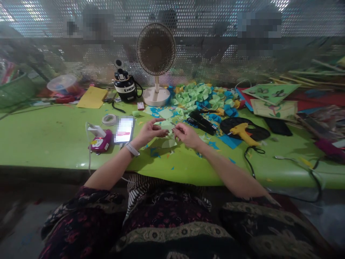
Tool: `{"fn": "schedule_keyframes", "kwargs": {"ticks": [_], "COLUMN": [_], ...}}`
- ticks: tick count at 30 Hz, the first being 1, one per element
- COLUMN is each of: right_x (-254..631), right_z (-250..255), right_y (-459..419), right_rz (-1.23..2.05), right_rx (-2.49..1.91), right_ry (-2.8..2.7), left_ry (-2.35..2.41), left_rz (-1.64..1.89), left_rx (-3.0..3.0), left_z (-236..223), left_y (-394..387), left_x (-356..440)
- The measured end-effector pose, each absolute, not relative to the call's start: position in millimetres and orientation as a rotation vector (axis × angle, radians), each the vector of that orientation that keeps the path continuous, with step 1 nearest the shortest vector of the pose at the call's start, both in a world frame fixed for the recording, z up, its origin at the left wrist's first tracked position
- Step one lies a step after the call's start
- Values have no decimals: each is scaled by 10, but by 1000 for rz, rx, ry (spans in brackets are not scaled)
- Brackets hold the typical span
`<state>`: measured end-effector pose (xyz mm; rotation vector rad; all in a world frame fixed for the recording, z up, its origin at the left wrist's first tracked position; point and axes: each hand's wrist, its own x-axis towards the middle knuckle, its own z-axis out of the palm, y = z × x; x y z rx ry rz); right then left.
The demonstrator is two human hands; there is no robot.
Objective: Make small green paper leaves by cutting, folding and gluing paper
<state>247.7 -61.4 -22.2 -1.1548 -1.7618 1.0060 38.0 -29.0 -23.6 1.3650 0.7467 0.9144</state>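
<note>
Over the front middle of the table, my left hand (150,133) pinches a piece of pale green paper (166,125) between thumb and fingers. My right hand (186,135) is closed at the paper's right edge. A small shiny bit shows at its fingertips, too small to name. Below the hands lies another pale green paper piece (169,143), among blue and yellow scraps. A black stapler (203,122) rests to the right of my right hand. Left of my left wrist is a lit phone (124,129).
Behind the hands are a pile of folded paper pieces (192,95), a white fan (156,96) and a black bottle (125,88). A yellow glue gun (244,133) lies at right, its cord trailing forward. At left sit a tape roll (109,119) and a purple plug block (104,142).
</note>
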Motion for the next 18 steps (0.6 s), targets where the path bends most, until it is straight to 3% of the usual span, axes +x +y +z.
{"fn": "schedule_keyframes", "kwargs": {"ticks": [18], "right_x": [2475], "right_z": [-139], "right_y": [-641], "right_rz": [1267], "right_rx": [-1132], "right_ry": [-1614], "left_ry": [700], "left_rz": [891], "left_rx": [1402], "left_z": [-219], "left_y": [-316], "left_x": [377]}}
